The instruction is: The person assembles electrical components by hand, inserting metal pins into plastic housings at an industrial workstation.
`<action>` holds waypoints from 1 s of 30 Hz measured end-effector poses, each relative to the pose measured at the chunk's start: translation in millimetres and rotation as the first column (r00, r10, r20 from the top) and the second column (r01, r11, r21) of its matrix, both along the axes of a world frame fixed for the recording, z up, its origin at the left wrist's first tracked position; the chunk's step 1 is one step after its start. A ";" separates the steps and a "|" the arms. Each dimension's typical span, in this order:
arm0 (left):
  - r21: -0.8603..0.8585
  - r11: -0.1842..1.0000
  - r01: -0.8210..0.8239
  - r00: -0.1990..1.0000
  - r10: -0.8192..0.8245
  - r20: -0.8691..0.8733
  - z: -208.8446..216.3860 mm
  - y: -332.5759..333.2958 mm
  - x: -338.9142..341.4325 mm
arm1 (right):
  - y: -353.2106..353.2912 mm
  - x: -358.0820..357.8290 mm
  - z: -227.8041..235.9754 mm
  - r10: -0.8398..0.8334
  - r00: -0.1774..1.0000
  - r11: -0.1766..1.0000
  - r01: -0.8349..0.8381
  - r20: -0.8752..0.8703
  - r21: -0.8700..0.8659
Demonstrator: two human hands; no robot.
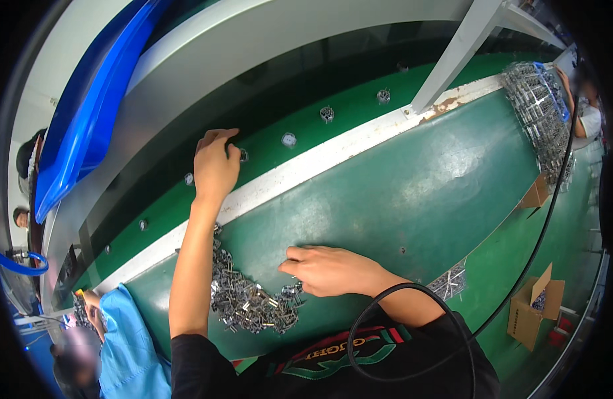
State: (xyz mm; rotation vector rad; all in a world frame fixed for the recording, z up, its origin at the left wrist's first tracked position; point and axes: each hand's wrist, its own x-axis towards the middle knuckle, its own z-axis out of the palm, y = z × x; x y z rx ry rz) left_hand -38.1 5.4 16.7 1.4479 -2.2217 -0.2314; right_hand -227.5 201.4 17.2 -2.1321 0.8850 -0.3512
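Note:
My left hand (216,163) reaches over the dark green conveyor strip (266,156), index finger stretched out and thumb apart from it. Just beside that thumb sits a small round metal part (244,155), partly covered by the hand. Over the near green tabletop (386,186), my right hand (333,269) has its fingers curled at the right edge of a heap of small silvery metal pieces (253,302). Whatever lies between those fingertips is hidden.
More small parts (289,139) stand spaced along the strip. A white rail (319,159) divides strip from tabletop. Stacked metal pieces (535,113) lie at the far right by another person. A black cable (545,226) loops near my right arm. Someone in blue (130,339) sits at left.

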 end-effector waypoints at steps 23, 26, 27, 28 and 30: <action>0.443 0.674 0.591 -0.024 0.563 -0.826 29.9 176.8 52.1 | -24.0 21.1 13.5 -0.494 0.620 0.869 0.358 0.609 0.341; 0.377 0.669 0.641 -0.113 0.567 -0.816 27.2 183.4 54.2 | -20.0 32.8 35.6 -0.611 0.393 0.753 0.022 0.687 0.657; 0.380 0.674 0.633 -0.123 0.572 -0.811 28.7 184.4 55.0 | -18.9 34.2 33.8 -0.611 0.402 0.748 0.014 0.681 0.663; 0.368 0.653 0.662 -0.109 0.569 -0.815 27.6 183.7 56.2 | -20.4 34.6 26.9 -0.500 0.474 0.837 0.050 0.724 0.545; 0.319 0.605 0.729 -0.111 0.564 -0.818 20.1 182.5 60.9 | -24.6 33.0 21.0 -0.380 0.551 0.907 0.064 0.743 0.416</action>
